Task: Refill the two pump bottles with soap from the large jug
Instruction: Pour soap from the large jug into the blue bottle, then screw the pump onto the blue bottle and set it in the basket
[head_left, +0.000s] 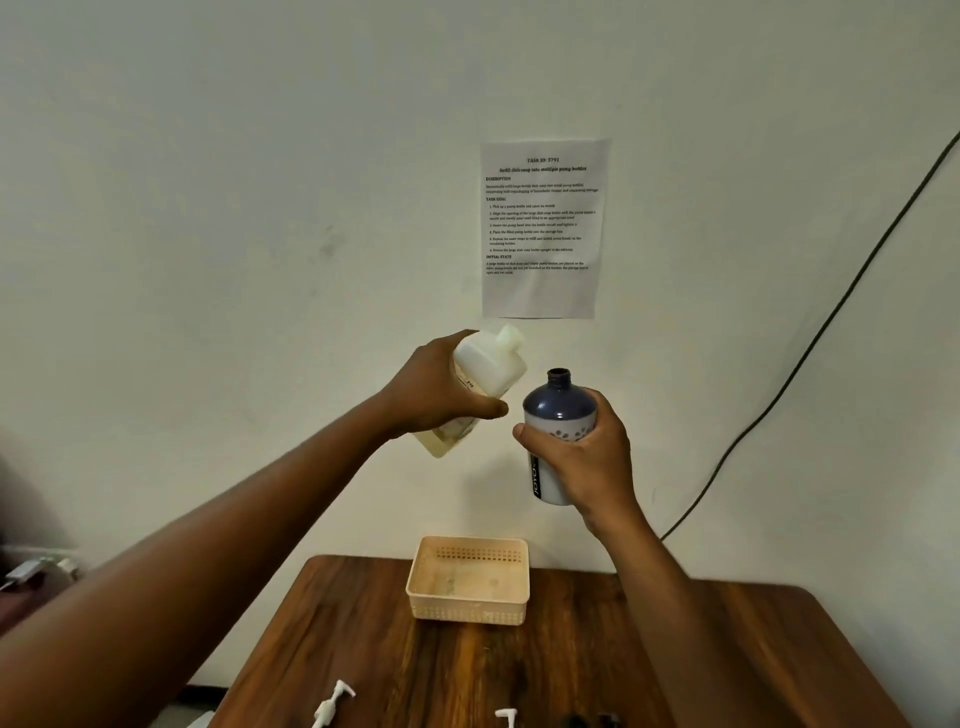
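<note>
Nearest you, two white plastic pump heads (332, 701) (506, 716) lie loose on the near edge of the dark wooden worktop (623, 665), well apart from each other. Farther back, a cream perforated plastic basket (468, 579) sits at the worktop's far edge against the wall. Above it, your right hand (582, 457) is wrapped around a dark blue round pump bottle (558, 415), upright, its neck uncapped. Just left, your left hand (441, 389) clasps the translucent white soap jug (483, 374), tilted with its spout up and toward the bottle, not touching it. Pale yellowish soap sits in the jug's lower end. A printed paper sheet (543, 228) hangs on the far wall.
</note>
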